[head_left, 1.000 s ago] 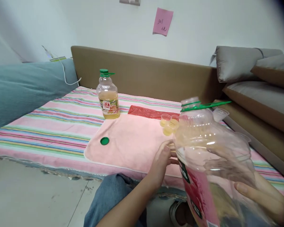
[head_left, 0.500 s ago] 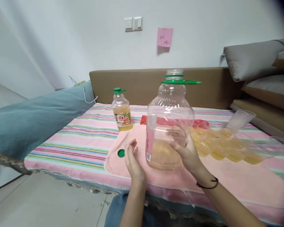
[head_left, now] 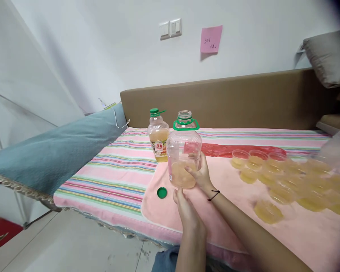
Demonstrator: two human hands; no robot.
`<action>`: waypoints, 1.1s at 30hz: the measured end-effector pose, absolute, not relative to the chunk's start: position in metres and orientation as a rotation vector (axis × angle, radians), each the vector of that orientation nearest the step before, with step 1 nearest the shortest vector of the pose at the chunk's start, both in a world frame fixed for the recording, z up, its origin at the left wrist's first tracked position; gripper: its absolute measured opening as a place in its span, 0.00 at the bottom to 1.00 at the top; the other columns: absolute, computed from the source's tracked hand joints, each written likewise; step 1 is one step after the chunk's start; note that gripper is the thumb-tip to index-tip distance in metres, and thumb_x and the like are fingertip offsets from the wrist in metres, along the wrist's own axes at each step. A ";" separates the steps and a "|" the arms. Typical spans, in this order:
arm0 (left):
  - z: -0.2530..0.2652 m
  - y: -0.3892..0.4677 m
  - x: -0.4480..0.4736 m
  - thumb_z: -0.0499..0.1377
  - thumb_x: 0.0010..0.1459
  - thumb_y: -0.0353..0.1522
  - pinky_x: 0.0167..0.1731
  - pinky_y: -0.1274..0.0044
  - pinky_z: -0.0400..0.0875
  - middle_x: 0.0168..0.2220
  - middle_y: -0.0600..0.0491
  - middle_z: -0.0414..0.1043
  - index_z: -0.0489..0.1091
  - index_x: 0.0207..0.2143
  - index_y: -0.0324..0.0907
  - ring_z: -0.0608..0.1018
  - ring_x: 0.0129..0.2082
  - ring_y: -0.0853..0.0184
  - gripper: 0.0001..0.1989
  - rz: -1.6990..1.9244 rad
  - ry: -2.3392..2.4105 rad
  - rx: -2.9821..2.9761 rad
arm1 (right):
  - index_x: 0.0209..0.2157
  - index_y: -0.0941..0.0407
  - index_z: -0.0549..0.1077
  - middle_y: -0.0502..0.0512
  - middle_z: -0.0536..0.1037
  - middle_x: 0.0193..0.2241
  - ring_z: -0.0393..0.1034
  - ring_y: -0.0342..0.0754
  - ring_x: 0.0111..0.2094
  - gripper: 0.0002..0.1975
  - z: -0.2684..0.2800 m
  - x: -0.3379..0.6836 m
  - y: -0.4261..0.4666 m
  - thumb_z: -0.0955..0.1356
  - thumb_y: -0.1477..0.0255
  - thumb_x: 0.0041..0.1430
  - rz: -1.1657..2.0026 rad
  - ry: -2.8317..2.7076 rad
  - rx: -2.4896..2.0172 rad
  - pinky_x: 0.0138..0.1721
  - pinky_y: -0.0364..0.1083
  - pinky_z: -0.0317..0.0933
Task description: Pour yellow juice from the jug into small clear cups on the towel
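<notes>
A large clear plastic oil bottle (head_left: 184,151) stands upright in front of me, uncapped, with a green carrying ring at its neck and pale yellow liquid in its lower part. My right hand (head_left: 200,174) is wrapped round its right side; some fingers show through the plastic behind it. My left hand (head_left: 188,211) is at the front of the bottle's base, fingers partly extended and holding nothing; whether the tips touch it I cannot tell. To the left, a green cap (head_left: 162,192) lies on the pink cloth (head_left: 226,211).
A second, capped oil bottle (head_left: 158,138) stands just behind on the left. Rows of clear plastic cups (head_left: 268,211) with yellow liquid cover the right side. Red plastic bags (head_left: 218,149) lie behind. A brown headboard (head_left: 229,102) bounds the back, a blue padded side (head_left: 59,139) the left.
The held bottle has moved down and away from me, close to the capped bottle. My left hand has come nearer its base. The view has turned, showing more of the cups.
</notes>
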State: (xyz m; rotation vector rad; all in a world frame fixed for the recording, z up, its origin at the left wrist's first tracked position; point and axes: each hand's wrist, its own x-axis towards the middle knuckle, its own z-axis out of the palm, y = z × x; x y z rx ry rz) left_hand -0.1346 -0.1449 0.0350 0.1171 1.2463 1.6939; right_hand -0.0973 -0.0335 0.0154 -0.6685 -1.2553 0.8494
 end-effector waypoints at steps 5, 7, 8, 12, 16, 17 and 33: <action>0.043 -0.147 -0.128 0.48 0.62 0.40 0.66 0.71 0.50 0.68 0.45 0.46 0.48 0.63 0.41 0.54 0.68 0.64 0.29 1.639 1.152 -0.116 | 0.50 0.53 0.63 0.58 0.69 0.46 0.66 0.57 0.50 0.35 0.004 -0.111 -0.028 0.76 0.58 0.41 0.916 -1.289 -0.620 0.55 0.57 0.58; 0.044 -0.148 -0.127 0.48 0.62 0.39 0.66 0.71 0.51 0.68 0.45 0.48 0.51 0.61 0.41 0.55 0.67 0.63 0.26 1.628 1.129 -0.136 | 0.51 0.53 0.62 0.58 0.69 0.47 0.65 0.57 0.51 0.36 -0.001 -0.113 -0.030 0.76 0.58 0.41 0.936 -1.301 -0.622 0.55 0.57 0.58; 0.044 -0.148 -0.127 0.48 0.62 0.39 0.66 0.71 0.51 0.67 0.45 0.49 0.52 0.60 0.41 0.56 0.67 0.63 0.25 1.617 1.123 -0.144 | 0.51 0.52 0.61 0.58 0.68 0.48 0.64 0.57 0.52 0.37 -0.002 -0.113 -0.032 0.76 0.58 0.41 0.951 -1.304 -0.625 0.56 0.57 0.58; 0.047 -0.149 -0.127 0.48 0.62 0.37 0.63 0.74 0.58 0.65 0.45 0.55 0.58 0.54 0.43 0.60 0.65 0.64 0.19 1.543 1.120 -0.162 | 0.55 0.52 0.57 0.60 0.65 0.54 0.61 0.56 0.57 0.39 0.000 -0.111 -0.037 0.75 0.59 0.44 1.016 -1.341 -0.653 0.59 0.56 0.55; 0.046 -0.149 -0.124 0.51 0.60 0.35 0.56 0.75 0.68 0.59 0.46 0.64 0.65 0.43 0.45 0.69 0.60 0.64 0.10 1.525 1.117 -0.091 | 0.59 0.53 0.53 0.62 0.58 0.61 0.52 0.55 0.63 0.44 0.012 -0.104 -0.042 0.75 0.62 0.45 1.074 -1.417 -0.726 0.64 0.57 0.47; 0.046 -0.148 -0.122 0.51 0.60 0.34 0.54 0.75 0.70 0.57 0.46 0.66 0.65 0.41 0.44 0.71 0.57 0.64 0.08 1.538 1.088 -0.079 | 0.60 0.53 0.52 0.63 0.57 0.63 0.51 0.54 0.64 0.45 0.015 -0.101 -0.043 0.75 0.62 0.45 1.105 -1.431 -0.736 0.64 0.57 0.46; 0.031 -0.144 -0.060 0.67 0.44 0.31 0.39 0.75 0.69 0.40 0.47 0.74 0.69 0.38 0.39 0.76 0.35 0.68 0.17 1.215 1.107 0.681 | 0.35 0.56 0.77 0.56 0.81 0.26 0.76 0.48 0.24 0.17 0.086 0.150 -0.132 0.74 0.57 0.50 0.937 -1.328 -1.085 0.29 0.48 0.72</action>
